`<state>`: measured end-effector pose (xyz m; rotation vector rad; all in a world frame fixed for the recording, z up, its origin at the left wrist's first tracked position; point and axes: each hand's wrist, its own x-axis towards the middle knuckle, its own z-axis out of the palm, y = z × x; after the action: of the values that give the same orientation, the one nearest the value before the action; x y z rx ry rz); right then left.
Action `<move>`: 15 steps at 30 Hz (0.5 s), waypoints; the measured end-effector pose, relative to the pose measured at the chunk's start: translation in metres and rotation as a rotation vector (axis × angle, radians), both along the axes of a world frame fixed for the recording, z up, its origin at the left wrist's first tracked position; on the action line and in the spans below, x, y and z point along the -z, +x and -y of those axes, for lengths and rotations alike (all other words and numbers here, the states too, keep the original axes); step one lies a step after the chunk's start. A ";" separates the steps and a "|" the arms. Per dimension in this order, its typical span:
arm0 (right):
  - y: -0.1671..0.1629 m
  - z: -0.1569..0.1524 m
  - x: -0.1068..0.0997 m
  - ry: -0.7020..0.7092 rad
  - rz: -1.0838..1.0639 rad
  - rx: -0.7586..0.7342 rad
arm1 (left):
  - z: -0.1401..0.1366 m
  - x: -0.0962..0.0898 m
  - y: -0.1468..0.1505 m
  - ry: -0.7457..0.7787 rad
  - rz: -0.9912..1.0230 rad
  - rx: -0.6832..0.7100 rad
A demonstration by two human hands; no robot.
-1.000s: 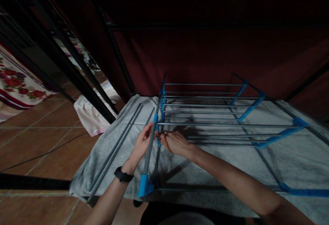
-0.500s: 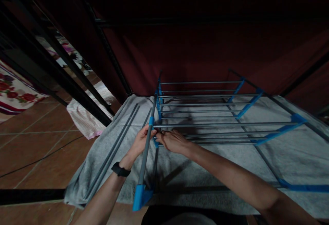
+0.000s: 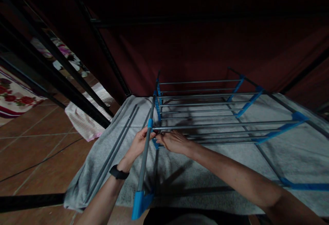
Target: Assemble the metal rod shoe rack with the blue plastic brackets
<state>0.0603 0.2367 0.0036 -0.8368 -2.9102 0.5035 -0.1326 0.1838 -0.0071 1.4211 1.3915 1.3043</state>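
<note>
A rack of grey metal tubes and blue plastic side brackets lies in front of me on a grey blanket. My left hand, with a black band on its wrist, reaches behind the left upright tube. Its fingers are closed around the lower part of a blue bracket, just under the joint. From the right, my right hand meets it there, fingers pinched at the left end of a grey crossbar. The fingertips of both hands nearly touch, and they partly hide the spot where bar and bracket meet.
Two loose grey tubes lie on the blanket to the left. Dark metal posts stand at the left, above a tiled floor with a striped cloth and a thin cable. A dark red surface rises behind the rack.
Both hands stay at the same joint, with hardly any movement of the fingers. The view has shifted slightly, and the rack's near left end sits a little lower in it.
</note>
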 end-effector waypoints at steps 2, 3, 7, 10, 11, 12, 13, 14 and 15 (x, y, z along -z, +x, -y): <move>0.008 -0.003 -0.001 -0.024 0.009 0.019 | 0.000 0.008 -0.012 -0.014 0.071 -0.024; 0.012 -0.005 -0.002 -0.029 0.000 0.036 | 0.000 0.012 -0.018 -0.011 0.115 -0.039; 0.021 -0.010 -0.008 -0.030 -0.038 0.013 | 0.003 0.019 -0.031 -0.014 0.129 -0.044; 0.014 -0.008 -0.007 -0.009 0.016 -0.022 | 0.003 0.011 -0.022 -0.005 0.063 -0.052; 0.010 -0.007 -0.005 0.014 0.029 -0.006 | 0.004 0.007 -0.017 0.002 0.049 -0.048; 0.007 -0.005 -0.002 0.037 0.038 0.016 | 0.004 0.002 -0.012 0.004 0.034 -0.038; 0.003 -0.003 0.001 0.056 0.041 0.033 | 0.004 -0.001 -0.007 0.003 0.020 -0.026; 0.000 -0.002 0.004 0.064 0.043 0.042 | 0.004 -0.004 -0.003 0.005 0.011 -0.018; -0.002 -0.001 0.007 0.064 0.044 0.044 | 0.005 -0.006 0.001 0.009 0.007 -0.014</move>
<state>0.0578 0.2379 -0.0037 -0.9118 -2.9231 0.3914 -0.1317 0.1791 -0.0012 1.4146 1.3949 1.3246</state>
